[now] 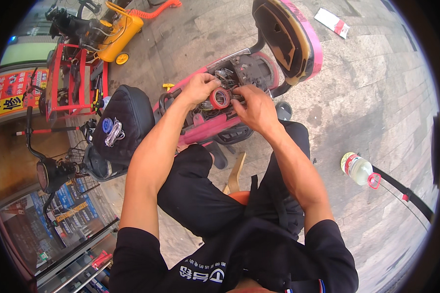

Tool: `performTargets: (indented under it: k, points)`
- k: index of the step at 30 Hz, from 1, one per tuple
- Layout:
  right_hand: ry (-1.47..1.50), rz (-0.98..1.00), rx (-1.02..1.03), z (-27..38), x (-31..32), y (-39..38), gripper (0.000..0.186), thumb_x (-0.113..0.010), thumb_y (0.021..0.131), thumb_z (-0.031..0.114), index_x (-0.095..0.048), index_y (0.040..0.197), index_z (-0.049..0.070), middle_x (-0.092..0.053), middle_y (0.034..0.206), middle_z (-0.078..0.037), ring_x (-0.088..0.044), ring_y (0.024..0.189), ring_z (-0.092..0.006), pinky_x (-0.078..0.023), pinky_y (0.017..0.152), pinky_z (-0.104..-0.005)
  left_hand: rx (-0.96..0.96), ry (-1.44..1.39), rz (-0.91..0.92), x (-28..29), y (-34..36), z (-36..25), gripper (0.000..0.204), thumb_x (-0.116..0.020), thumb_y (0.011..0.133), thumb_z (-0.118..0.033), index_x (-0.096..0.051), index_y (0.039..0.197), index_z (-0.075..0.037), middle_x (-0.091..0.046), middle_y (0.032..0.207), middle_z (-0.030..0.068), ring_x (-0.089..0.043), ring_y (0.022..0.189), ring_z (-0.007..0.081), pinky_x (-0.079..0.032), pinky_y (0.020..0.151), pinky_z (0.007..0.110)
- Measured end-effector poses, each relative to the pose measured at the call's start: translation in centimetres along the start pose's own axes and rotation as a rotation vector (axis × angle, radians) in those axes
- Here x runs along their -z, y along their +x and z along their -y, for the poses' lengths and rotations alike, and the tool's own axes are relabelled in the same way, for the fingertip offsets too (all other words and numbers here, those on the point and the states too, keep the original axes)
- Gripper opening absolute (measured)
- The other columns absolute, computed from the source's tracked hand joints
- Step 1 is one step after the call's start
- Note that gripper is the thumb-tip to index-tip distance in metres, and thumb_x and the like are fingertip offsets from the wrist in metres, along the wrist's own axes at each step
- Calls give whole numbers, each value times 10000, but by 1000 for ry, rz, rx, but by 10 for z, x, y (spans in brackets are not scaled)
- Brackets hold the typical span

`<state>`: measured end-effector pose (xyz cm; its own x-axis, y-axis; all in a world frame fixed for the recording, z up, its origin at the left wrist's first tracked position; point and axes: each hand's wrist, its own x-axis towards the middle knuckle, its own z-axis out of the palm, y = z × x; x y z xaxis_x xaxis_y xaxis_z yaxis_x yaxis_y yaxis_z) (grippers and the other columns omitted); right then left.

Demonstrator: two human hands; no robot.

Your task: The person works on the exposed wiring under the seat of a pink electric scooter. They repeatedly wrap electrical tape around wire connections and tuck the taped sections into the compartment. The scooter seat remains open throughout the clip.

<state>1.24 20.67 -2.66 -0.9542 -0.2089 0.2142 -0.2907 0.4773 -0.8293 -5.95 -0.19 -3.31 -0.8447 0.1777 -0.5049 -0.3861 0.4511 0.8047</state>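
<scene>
A pink scooter body [200, 128] lies open before me, exposing tangled wiring [226, 74]. Both my hands are inside this opening, beside a red tape roll [220, 98]. My left hand [199, 89] has its fingers curled closed at the roll's upper left; what they grip is hidden. My right hand [254, 107] is bent at the roll's right, fingers closed among the wires; what it holds is too small to make out. A raised seat or backrest [283, 41] with torn padding stands above. A black seat [122, 122] at left carries a blue roll [107, 125] and coiled cable [114, 134].
A yellow compressor [120, 39] with orange hose and a red tool cart [68, 107] stand upper left. A bicycle handlebar [36, 156] is at left. A large bottle [355, 168] stands right on the paving [357, 97]; a white packet [331, 22] lies beyond.
</scene>
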Motion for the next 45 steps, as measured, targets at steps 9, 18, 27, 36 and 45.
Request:
performTargets:
  k: [9,18,27,36,45]
  points:
    - [-220,44,151,5,-16,4,253,-701,748,125,-656,989,61,-629,989,-111,-601,931,-323,-511,789,-405,97,-205,8,-2,4,2,177,-617,935,-173,-641,986,-5,-661,833,56,-613,668,117,-513,606,275]
    - [127,44,-248,-5,11,28,248,-623,834,137,-661,1044,11,-692,895,-193,-679,795,-345,-527,730,-395,36,-144,-18,6,-7,-6,221,-643,903,-197,-649,1040,-24,-646,898,21,-603,797,97,-473,714,252]
    - [151,81,-249,-9,11,27,258,-630,833,171,-660,1038,16,-695,889,-174,-680,792,-316,-523,714,-385,-4,183,-39,4,-20,-2,219,-653,905,-157,-668,1046,11,-668,906,23,-592,831,89,-473,758,265]
    - [224,101,-252,-11,16,23,254,-622,841,169,-647,1041,15,-694,860,-158,-679,766,-284,-519,700,-370,-234,-82,-12,-1,-15,2,227,-587,952,-196,-667,1035,-1,-679,841,31,-600,765,95,-477,693,267]
    - [268,113,-256,-15,14,24,254,-634,843,174,-640,1030,2,-694,848,-160,-681,764,-276,-522,706,-359,-220,103,-111,-10,-11,-12,240,-544,962,-236,-647,987,-21,-655,717,46,-589,626,111,-469,591,301]
